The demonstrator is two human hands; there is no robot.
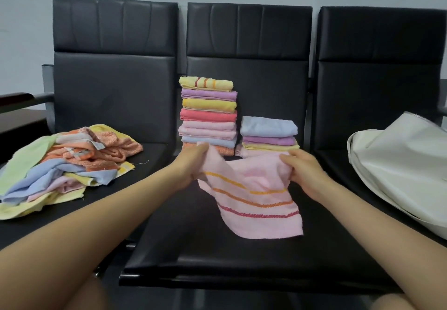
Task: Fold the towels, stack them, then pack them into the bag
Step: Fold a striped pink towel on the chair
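**Pink striped towel held up over the middle seat**

I see both hands out in front of me, over the middle seat [217,249] of a row of three black padded seats. My left hand [191,167] grips the upper left edge of a pink towel [254,200], fingers curled round the bunched cloth. My right hand [307,176] pinches the upper right edge of the same towel, thumb on top and fingers tucked behind the fabric. The towel sags between the two hands and its lower part drapes down onto the seat cushion. Three stripes run across it: yellow, orange and dark red.

Behind the towel, against the backrest of the middle seat, stand two stacks of folded towels. The tall stack [208,116] sits to the left, with a yellow striped towel on top and purple, yellow, red, pink, blue and orange layers below. The short stack [268,135] is just beside it on the right, with a pale blue towel on top, then purple and yellow. My left hand partly covers the bottom of the tall stack.

On the left seat lies a loose pile of unfolded towels [60,164] in green, blue, orange, pink and yellow. On the right seat rests a white bag [399,171], slumped on its side, well apart from the stacks.
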